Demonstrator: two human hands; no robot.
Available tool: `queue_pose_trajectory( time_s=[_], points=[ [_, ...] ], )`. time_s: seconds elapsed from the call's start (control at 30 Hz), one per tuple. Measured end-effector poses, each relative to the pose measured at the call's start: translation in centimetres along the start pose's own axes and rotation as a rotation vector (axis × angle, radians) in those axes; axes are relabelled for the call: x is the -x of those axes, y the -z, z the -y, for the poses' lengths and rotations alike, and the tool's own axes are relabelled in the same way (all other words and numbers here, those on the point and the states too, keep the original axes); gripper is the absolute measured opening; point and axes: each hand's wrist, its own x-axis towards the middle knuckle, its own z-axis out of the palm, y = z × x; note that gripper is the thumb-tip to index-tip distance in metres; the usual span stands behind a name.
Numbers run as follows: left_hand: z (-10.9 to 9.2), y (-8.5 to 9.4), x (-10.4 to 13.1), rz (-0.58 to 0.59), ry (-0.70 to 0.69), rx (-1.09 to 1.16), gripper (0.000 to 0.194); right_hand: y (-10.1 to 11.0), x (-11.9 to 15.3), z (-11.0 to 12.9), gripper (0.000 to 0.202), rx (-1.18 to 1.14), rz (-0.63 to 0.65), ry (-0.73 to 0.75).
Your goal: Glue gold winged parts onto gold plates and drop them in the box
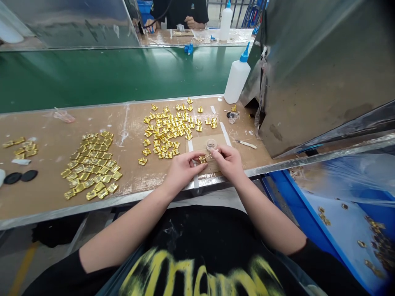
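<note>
My left hand (185,166) pinches a small gold piece (202,159) over a cardboard pad (197,143) near the bench's front edge. In my right hand (228,161) is a thin stick (210,156), its tip at the gold piece. Just behind my fingertips a small clear round cup (211,144) stands on the pad. Many similar gold pieces (173,127) lie spread behind and to the left of my hands. Farther left, flatter gold pieces (92,164) form a large group.
A white bottle with a blue cap (237,80) stands at the back right. A knife-like tool (246,144) lies right of the pad. Beyond the green belt (108,74) sits another person (182,12). Metal panels and a blue bin (296,197) flank the right side.
</note>
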Motion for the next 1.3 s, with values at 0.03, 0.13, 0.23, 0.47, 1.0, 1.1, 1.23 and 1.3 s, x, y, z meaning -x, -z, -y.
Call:
queue_pose_trajectory(
  time_s=[0.03,0.13,0.23,0.47,1.0,1.1,1.23,1.3],
  points=[
    [0.0,0.0,0.0,0.000,-0.001,-0.001,0.028,0.0,0.0,0.0,0.040,0.004,-0.002,0.001],
    [0.0,-0.1,0.0,0.000,-0.001,-0.003,0.028,0.0,0.0,0.1,0.039,0.012,-0.009,0.007],
    [0.1,-0.1,0.1,0.001,-0.001,-0.003,0.029,0.0,0.0,0.2,0.039,0.006,-0.011,0.019],
    [0.2,0.0,0.1,0.001,0.016,-0.003,0.031,-0.1,0.1,0.2,0.040,0.014,0.000,0.004],
    [0.1,0.1,-0.1,-0.014,0.046,-0.024,0.032,2.9,-3.2,0.4,0.043,0.702,0.194,-0.082],
    [0.1,0.2,0.0,0.000,0.032,-0.023,0.037,3.0,-3.2,1.0,0.047,0.769,0.245,-0.108],
    [0.6,0.3,0.0,0.025,0.103,-0.044,0.056,3.7,-2.4,2.0,0.050,0.709,0.222,-0.133],
    [0.9,0.4,-0.1,0.028,0.159,-0.050,0.071,4.4,-1.1,2.5,0.048,0.615,0.131,-0.048]
  ],
)
